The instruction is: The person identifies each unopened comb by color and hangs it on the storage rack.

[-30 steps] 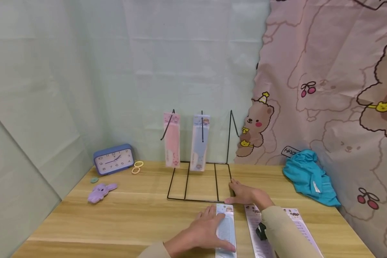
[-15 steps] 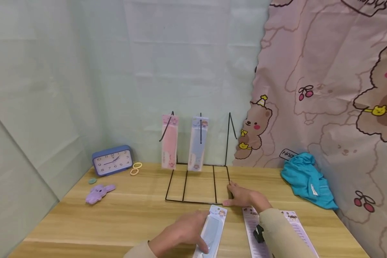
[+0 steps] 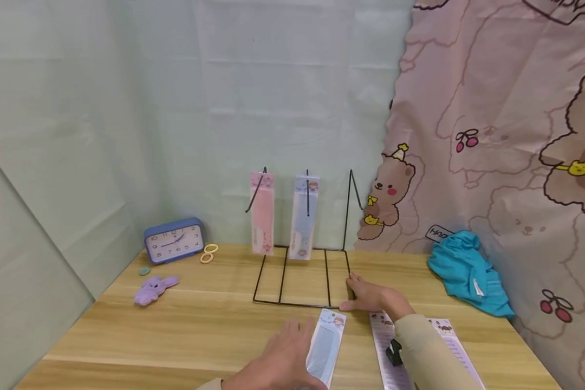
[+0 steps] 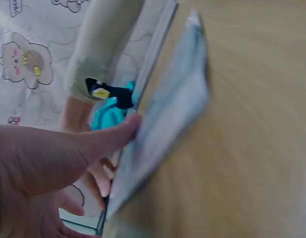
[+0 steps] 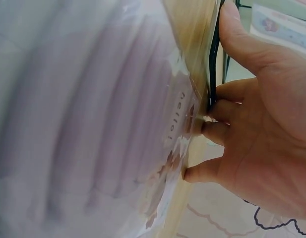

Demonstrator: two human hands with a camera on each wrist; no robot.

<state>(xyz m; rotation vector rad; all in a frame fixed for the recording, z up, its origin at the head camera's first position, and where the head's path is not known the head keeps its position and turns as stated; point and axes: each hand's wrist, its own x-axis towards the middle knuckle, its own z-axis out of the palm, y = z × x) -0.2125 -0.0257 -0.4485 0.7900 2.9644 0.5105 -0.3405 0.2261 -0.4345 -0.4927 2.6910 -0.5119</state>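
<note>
Wooden tabletop fills the head view and carries everything else. Largest on it is the black wire rack, three upright hooks on one base; two packaged combs hang from it, a pink one and a blue one, while the third hook is bare. A teal cloth lies by the bear-print curtain. Two purple comb packs lie flat under the right forearm. The pale blue comb pack lies at the near edge, in front of the rack.

Only the head view shows the blue clock, one purple plush and two yellow hair rings.

The left wrist view, blurred, shows the left hand with its thumb pressed on the pale blue pack's edge; its other fingers are hidden. The right wrist view shows the right hand with curled fingers gripping the rack's base wire.
</note>
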